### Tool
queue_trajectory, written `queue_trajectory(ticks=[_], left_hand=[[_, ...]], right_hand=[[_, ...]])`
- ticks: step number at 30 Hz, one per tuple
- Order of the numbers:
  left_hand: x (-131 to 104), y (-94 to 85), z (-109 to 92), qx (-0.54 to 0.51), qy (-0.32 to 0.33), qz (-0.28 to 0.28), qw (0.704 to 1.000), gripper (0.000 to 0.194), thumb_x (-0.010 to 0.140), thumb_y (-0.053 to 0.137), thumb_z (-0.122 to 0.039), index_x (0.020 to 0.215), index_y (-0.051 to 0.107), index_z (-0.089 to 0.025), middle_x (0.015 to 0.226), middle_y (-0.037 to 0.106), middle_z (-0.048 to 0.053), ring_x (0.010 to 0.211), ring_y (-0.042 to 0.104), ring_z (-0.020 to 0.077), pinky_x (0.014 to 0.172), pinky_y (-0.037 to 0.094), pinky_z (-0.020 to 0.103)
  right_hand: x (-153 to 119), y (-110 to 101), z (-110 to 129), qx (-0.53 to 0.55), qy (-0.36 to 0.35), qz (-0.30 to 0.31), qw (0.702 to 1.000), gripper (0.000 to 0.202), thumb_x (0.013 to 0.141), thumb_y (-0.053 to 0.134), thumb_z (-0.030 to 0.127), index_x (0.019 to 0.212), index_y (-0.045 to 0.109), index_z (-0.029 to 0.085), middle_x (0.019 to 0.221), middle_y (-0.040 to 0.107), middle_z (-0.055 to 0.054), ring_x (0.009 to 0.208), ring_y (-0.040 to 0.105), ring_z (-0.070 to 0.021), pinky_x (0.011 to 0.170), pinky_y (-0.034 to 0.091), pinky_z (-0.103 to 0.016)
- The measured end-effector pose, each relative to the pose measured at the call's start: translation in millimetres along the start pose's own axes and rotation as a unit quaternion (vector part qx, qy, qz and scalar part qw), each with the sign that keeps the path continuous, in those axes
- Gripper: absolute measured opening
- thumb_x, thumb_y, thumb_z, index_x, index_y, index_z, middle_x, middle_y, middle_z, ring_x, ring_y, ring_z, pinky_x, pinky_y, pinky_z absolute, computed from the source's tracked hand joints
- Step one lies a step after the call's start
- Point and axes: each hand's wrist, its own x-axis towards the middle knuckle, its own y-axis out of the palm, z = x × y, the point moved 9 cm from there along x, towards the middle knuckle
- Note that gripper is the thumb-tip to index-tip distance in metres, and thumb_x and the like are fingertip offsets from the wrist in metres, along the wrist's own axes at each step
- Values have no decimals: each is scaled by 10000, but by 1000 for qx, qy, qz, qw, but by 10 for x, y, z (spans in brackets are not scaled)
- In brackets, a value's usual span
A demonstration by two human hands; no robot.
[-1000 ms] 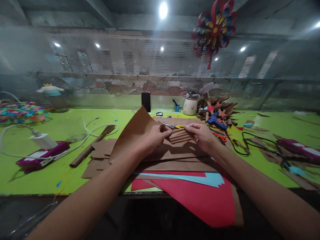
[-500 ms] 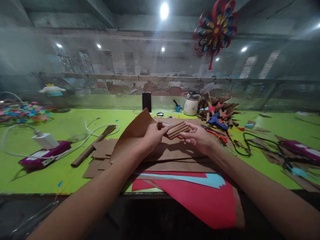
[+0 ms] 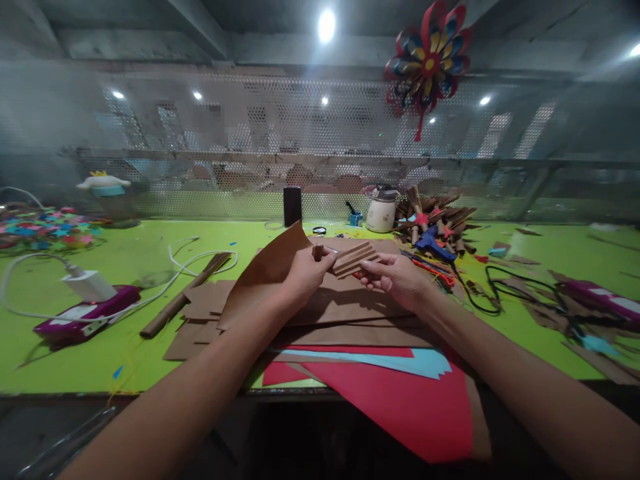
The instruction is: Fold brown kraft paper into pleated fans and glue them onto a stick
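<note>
Between my hands is a small strip of brown paper folded in pleats, its edges showing as stripes, like a paper fan (image 3: 354, 259). My left hand (image 3: 309, 268) is closed, pinching its left end; a small brown bit pokes up beside the thumb. My right hand (image 3: 393, 275) grips the right end, thumb on top and fingers curled beneath. Something red and metallic shows by the fingers, too small to name. Under both hands lie large sheets of brown paper (image 3: 345, 307), one with its left corner curling up. Red paper (image 3: 400, 407) and light blue paper (image 3: 423, 362) stick out below, over the table edge.
A blue glue gun (image 3: 436, 244) lies at right before a heap of brown paper rolls (image 3: 440, 213). Nearby stands a white bottle (image 3: 381, 212). Purple power strips (image 3: 90, 313) with cables flank the green table (image 3: 165, 370). A brown paper roll (image 3: 185, 297) lies left.
My right hand's fingers have shifted slightly on the right end of the pleated paper, the index finger less raised. The whole view has moved very little.
</note>
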Motion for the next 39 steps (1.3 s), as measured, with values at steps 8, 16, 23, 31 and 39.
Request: queue_trajectory(ticks=[8,16,23,31,39], left_hand=[[1,-31,19,-26,-12,-14,999,175,700,608,-296,692,567,-126,527,476,-37,390,326,40,396,241,192],[-3,-28,50,-36,-32,-4,999,176,719,600,-290,660,505,-155,474,392,-62,370,298,45,369,179,200],[-24,8,13,-67,-34,17,997,184,709,612,-302,681,511,-151,508,421,-56,371,282,36,369,173,201],[-11,11,51,-87,-45,29,995,175,695,608,-287,654,499,-156,500,425,-55,367,280,37,367,156,209],[-53,33,37,-44,-65,37,996,120,715,574,-245,666,514,-154,460,488,-35,351,301,47,364,157,209]], right_hand=[[2,-43,-23,-29,8,-12,999,263,635,757,318,753,659,103,657,638,-44,520,548,-79,481,412,-198],[12,-76,9,-52,-13,-21,998,263,626,759,340,716,664,112,655,636,-42,541,551,-88,498,414,-217],[20,-70,0,-46,-10,-17,999,275,627,758,344,754,659,121,648,626,-21,534,537,-77,505,418,-211],[21,-65,-21,-37,-1,-8,999,305,652,736,377,792,651,120,669,618,-32,537,533,-78,488,421,-197],[19,-89,-32,-44,13,-21,999,316,633,744,400,763,648,129,647,622,-29,476,508,-62,420,382,-187]])
